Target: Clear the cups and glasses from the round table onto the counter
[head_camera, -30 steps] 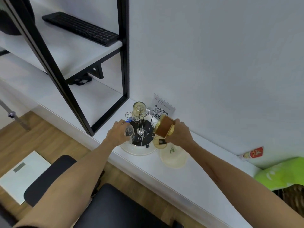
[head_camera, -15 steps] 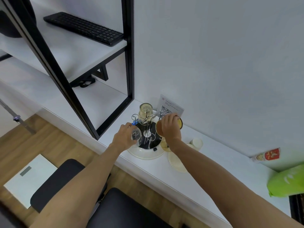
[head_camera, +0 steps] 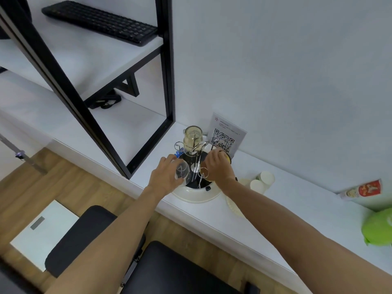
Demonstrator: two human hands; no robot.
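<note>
On the white counter [head_camera: 275, 225] stands a round cream cup rack [head_camera: 197, 195] with a black top and thin metal pegs. My left hand [head_camera: 165, 177] grips a clear glass [head_camera: 182, 173] at the rack's left side. On the rack's right side my right hand [head_camera: 218, 166] holds an amber cup [head_camera: 226, 157], mostly hidden under the hand. A yellowish glass [head_camera: 192, 137] sits upside down on a peg at the back of the rack.
A QR-code card [head_camera: 226, 134] leans on the wall behind the rack. Two paper cups [head_camera: 263, 181] and a cream plate [head_camera: 233, 205] lie to the right, then a red-and-white packet [head_camera: 360, 190] and a green object [head_camera: 379, 228]. Black shelf frame [head_camera: 167, 81] left, black chair [head_camera: 127, 262] below.
My right hand has carried the amber cup from above the rack's front right down onto the rack's right side. My left hand has stayed at the left side with the clear glass.
</note>
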